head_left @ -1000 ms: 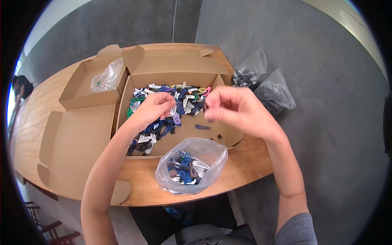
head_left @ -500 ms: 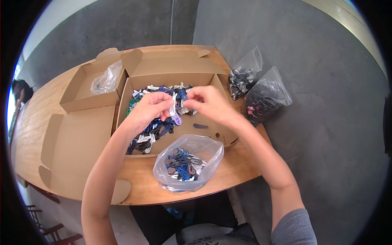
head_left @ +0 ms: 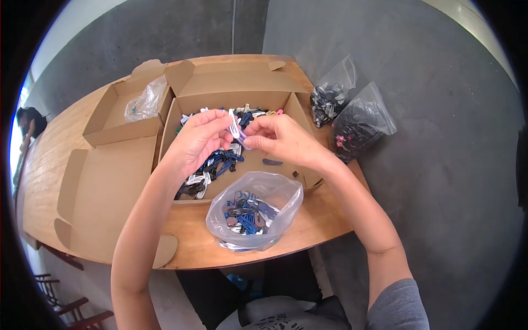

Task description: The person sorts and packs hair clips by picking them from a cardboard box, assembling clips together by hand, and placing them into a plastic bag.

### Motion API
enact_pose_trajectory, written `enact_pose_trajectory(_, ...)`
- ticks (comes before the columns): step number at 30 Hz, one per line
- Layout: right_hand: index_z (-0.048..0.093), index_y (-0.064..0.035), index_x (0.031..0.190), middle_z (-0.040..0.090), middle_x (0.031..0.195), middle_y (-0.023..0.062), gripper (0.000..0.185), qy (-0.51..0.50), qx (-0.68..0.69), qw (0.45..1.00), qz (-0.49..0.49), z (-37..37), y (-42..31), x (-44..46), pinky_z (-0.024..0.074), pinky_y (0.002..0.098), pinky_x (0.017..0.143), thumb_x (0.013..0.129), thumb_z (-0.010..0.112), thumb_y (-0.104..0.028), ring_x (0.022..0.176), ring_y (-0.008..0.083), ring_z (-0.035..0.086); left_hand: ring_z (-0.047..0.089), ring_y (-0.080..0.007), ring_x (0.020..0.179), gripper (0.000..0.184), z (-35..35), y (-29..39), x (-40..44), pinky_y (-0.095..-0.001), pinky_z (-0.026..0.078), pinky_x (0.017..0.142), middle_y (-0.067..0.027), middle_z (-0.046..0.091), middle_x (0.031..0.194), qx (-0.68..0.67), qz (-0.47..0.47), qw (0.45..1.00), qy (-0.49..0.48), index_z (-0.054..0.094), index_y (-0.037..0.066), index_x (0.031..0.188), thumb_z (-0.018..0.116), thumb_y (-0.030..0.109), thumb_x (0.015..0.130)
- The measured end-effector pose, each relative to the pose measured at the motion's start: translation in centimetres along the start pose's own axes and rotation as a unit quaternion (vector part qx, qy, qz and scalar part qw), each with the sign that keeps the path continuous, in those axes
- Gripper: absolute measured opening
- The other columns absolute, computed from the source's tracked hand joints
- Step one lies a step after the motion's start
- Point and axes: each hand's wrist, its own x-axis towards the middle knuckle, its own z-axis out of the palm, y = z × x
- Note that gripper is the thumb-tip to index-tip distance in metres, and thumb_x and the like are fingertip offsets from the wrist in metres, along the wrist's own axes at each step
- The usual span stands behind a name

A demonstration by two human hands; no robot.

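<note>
Over the open cardboard box (head_left: pixel 231 98), my left hand (head_left: pixel 201 137) pinches a white clip (head_left: pixel 234 126). My right hand (head_left: pixel 278 137) meets it from the right, its fingertips closed on a purple clip (head_left: pixel 243 141) that touches or overlaps the white one. Beneath both hands lies a heap of blue, white and black clips (head_left: pixel 220 159). One dark blue clip (head_left: pixel 272 162) lies apart on the box floor. In front of the box stands an open clear plastic bag (head_left: pixel 286 206) holding mixed clips.
A smaller open box (head_left: pixel 102 135) with a crumpled plastic bag (head_left: pixel 147 102) is at the left. Two clear bags of dark pieces, one (head_left: pixel 330 102) behind the other (head_left: pixel 360 129), stand at the right table edge. Another person (head_left: pixel 32 124) is at the far left.
My right hand has come leftward from the box's right side to my left hand and now grips the purple clip. A dark clip now lies on top inside the front bag.
</note>
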Motion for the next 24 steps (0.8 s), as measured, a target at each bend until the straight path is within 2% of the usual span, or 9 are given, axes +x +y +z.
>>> enact_pose_trajectory(4, 0.061, 0.0022, 0.090, 0.060, 0.077, 0.0021, 0.015, 0.014, -0.036, 0.999, 0.004, -1.0, -0.3, -1.1, 0.0449, 0.0223, 0.059, 0.087, 0.057, -0.012, 0.068, 0.0063, 0.054, 0.050, -0.0047, 0.066, 0.016, 1.5, 1.7, -2.3, -0.0198, 0.042, 0.060, 0.0015, 0.057, 0.076, 0.140, 0.103, 0.983, 0.061, 0.059, 0.002, 0.092, 0.059, 0.017, 0.088)
enact_pose_trajectory(7, 0.061, 0.0024, 0.093, 0.060, 0.078, 0.0002, 0.016, 0.056, -0.054, 0.997, 0.000, -2.7, -1.7, -3.3, 0.0439, 0.0208, 0.062, 0.089, 0.055, -0.012, 0.071, 0.0049, 0.053, 0.050, -0.0029, 0.070, 0.011, 4.4, 3.9, -6.4, -0.0188, 0.041, 0.060, 0.0026, 0.058, 0.079, 0.218, 0.117, 0.969, 0.024, 0.061, 0.003, 0.090, 0.060, 0.013, 0.086)
enact_pose_trajectory(10, 0.061, 0.0029, 0.095, 0.060, 0.080, -0.0002, 0.016, 0.077, -0.036, 0.996, -0.024, -3.3, -4.0, -5.5, 0.0431, 0.0202, 0.062, 0.088, 0.057, -0.011, 0.071, 0.0037, 0.051, 0.052, -0.0127, 0.069, 0.005, 6.0, 3.6, -9.3, -0.0234, 0.040, 0.062, -0.0025, 0.059, 0.077, 0.454, 0.234, 0.856, -0.073, 0.064, 0.005, 0.081, 0.064, 0.003, 0.076)
enact_pose_trajectory(12, 0.062, 0.0031, 0.096, 0.061, 0.081, -0.0003, 0.016, 0.079, -0.019, 0.995, -0.050, -3.0, -5.0, -6.5, 0.0425, 0.0196, 0.062, 0.088, 0.058, -0.010, 0.071, 0.0031, 0.051, 0.053, -0.0177, 0.073, 0.008, 6.4, 3.9, -10.4, -0.0264, 0.041, 0.062, -0.0038, 0.059, 0.077, 0.624, 0.242, 0.734, -0.115, 0.064, 0.005, 0.081, 0.065, 0.002, 0.073)
enact_pose_trajectory(13, 0.062, 0.0024, 0.097, 0.061, 0.081, -0.0004, 0.016, 0.068, -0.001, 0.995, -0.074, -2.8, -5.3, -6.8, 0.0420, 0.0193, 0.062, 0.087, 0.059, -0.009, 0.071, 0.0030, 0.051, 0.053, -0.0189, 0.076, 0.009, 6.6, 3.7, -10.6, -0.0270, 0.041, 0.061, -0.0033, 0.057, 0.078, 0.641, 0.247, 0.717, -0.114, 0.064, 0.004, 0.081, 0.065, 0.001, 0.072)
enact_pose_trajectory(16, 0.064, 0.0005, 0.096, 0.062, 0.081, 0.0015, 0.014, 0.028, -0.010, 0.995, -0.097, -2.7, -6.8, -7.5, 0.0425, 0.0211, 0.062, 0.084, 0.062, -0.006, 0.072, 0.0057, 0.054, 0.052, -0.0173, 0.073, 0.008, 6.0, 3.6, -10.6, -0.0247, 0.040, 0.063, -0.0041, 0.057, 0.079, 0.552, 0.264, 0.790, -0.027, 0.063, 0.003, 0.081, 0.063, -0.001, 0.074)
enact_pose_trajectory(18, 0.064, -0.0003, 0.094, 0.063, 0.082, 0.0051, 0.014, -0.014, -0.085, 0.978, -0.191, -2.1, -6.2, -7.1, 0.0454, 0.0261, 0.064, 0.082, 0.064, -0.007, 0.073, 0.0126, 0.057, 0.051, -0.0186, 0.068, 0.006, 5.3, 4.0, -10.2, -0.0293, 0.041, 0.063, -0.0064, 0.056, 0.075, 0.522, 0.246, 0.817, -0.002, 0.061, 0.002, 0.084, 0.062, 0.001, 0.078)
enact_pose_trajectory(20, 0.065, -0.0026, 0.093, 0.062, 0.084, 0.0065, 0.014, -0.046, -0.220, 0.949, -0.221, -1.5, -5.3, -7.1, 0.0477, 0.0310, 0.067, 0.081, 0.065, -0.009, 0.077, 0.0187, 0.058, 0.049, -0.0122, 0.065, 0.006, 4.3, 3.5, -9.4, -0.0250, 0.040, 0.060, -0.0051, 0.056, 0.074, 0.451, 0.202, 0.860, 0.125, 0.059, 0.002, 0.087, 0.059, 0.000, 0.081)
enact_pose_trajectory(24, 0.063, -0.0005, 0.093, 0.061, 0.082, 0.0082, 0.015, 0.017, -0.132, 0.986, -0.100, -2.4, -4.0, -4.7, 0.0471, 0.0296, 0.065, 0.080, 0.064, -0.009, 0.072, 0.0184, 0.058, 0.053, -0.0123, 0.068, 0.008, 0.3, 1.1, -6.2, -0.0260, 0.042, 0.059, -0.0072, 0.058, 0.076, 0.427, 0.163, 0.881, 0.119, 0.059, 0.000, 0.089, 0.060, 0.001, 0.081)
